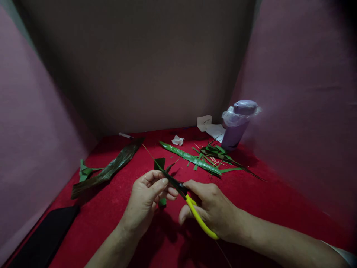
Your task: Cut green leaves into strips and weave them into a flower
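My left hand [147,201] pinches a small folded green leaf piece [160,164] above the red table [267,201]. My right hand [212,210] is closed round yellow-handled scissors [198,217]. Their dark blades point up and left and meet the leaf piece just beside my left thumb and forefinger. A thin leaf rib sticks up and left from the piece. Both hands hover near the table's front middle.
A long dark leaf [111,169] and a folded green scrap [85,172] lie at left. A bright green leaf [189,158] and a heap of cut strips [217,152] lie at right, by a purple bottle [237,126]. A black flat object [47,234] sits front left.
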Demonstrator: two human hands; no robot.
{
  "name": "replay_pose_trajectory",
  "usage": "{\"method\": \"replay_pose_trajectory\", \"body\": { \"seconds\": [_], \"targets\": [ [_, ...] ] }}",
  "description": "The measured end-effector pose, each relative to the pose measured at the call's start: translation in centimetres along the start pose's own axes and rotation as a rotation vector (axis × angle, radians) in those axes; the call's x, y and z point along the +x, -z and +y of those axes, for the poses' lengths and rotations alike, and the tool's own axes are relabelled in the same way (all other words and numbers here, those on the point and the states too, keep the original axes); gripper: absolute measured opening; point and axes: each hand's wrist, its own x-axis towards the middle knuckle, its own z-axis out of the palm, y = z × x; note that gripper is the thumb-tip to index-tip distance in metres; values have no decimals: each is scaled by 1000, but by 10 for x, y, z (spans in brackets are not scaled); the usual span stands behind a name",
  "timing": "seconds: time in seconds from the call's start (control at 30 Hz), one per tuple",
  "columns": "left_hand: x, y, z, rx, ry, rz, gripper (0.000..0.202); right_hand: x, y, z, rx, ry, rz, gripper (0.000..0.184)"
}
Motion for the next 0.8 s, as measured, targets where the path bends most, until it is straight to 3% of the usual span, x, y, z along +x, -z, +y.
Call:
{"method": "replay_pose_trajectory", "body": {
  "seconds": [0.47,0.8],
  "targets": [
    [2,4,-4,19,-11,-26,9,1,1,-2,64,24,-28,15],
    [1,2,-1,16,-11,-18,9,2,2,-2,-83,-6,-14,37]
  ]
}}
